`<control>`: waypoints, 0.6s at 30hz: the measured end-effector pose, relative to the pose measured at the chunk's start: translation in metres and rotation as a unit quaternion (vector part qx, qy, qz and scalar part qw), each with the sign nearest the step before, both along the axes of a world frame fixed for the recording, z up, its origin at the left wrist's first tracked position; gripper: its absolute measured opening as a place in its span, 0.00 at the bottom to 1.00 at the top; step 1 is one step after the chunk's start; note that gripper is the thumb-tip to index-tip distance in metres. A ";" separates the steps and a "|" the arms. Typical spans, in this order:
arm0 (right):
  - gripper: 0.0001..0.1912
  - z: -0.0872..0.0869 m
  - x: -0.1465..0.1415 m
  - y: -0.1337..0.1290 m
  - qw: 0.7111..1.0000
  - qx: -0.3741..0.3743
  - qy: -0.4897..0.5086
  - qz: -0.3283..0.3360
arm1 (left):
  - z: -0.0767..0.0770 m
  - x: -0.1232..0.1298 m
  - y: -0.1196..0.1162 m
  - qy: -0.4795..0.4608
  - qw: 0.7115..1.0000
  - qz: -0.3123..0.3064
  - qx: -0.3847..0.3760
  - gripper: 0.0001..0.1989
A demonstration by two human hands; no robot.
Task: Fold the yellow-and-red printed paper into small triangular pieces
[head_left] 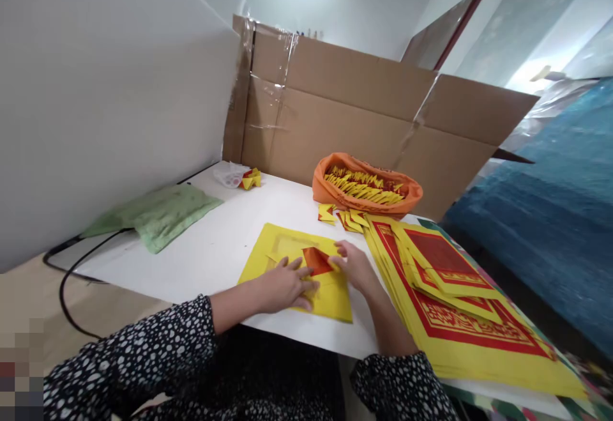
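A yellow sheet of paper (268, 245) lies on the white table in front of me, with a faint frame showing through it. Near its middle a red flap (317, 260) is folded over and stands up a little. My left hand (287, 285) rests on the sheet just left of the flap, fingers spread and pressing it down. With thumb and fingers, my right hand (353, 266) pinches the flap's right edge. Folded red-and-yellow paper pieces (352, 220) lie beyond the sheet, below an orange bag (320, 181) filled with many more like them.
Stacked yellow sheets with red prints (435, 357) cover the right side. A green cloth (165, 213) and a black cable (64, 287) lie at left. Behind stands a cardboard panel (345, 105). A small plastic bag (230, 175) sits near the back left.
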State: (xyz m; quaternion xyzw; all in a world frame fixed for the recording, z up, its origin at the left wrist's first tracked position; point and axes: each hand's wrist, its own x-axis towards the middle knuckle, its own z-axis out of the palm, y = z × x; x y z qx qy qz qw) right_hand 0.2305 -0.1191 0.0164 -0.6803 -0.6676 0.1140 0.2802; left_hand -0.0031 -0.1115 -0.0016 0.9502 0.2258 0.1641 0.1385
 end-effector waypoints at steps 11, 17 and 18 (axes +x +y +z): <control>0.05 -0.001 -0.030 -0.013 0.982 0.158 -0.106 0.004 | 0.006 -0.014 0.034 -0.109 0.984 0.114 0.088 0.25; 0.12 -0.012 -0.048 -0.063 0.935 0.269 -0.198 0.118 | -0.003 -0.032 0.022 -0.085 0.986 0.033 0.143 0.13; 0.12 -0.017 -0.048 -0.068 0.934 0.269 -0.201 0.123 | -0.008 -0.034 0.018 -0.086 0.986 0.028 0.142 0.14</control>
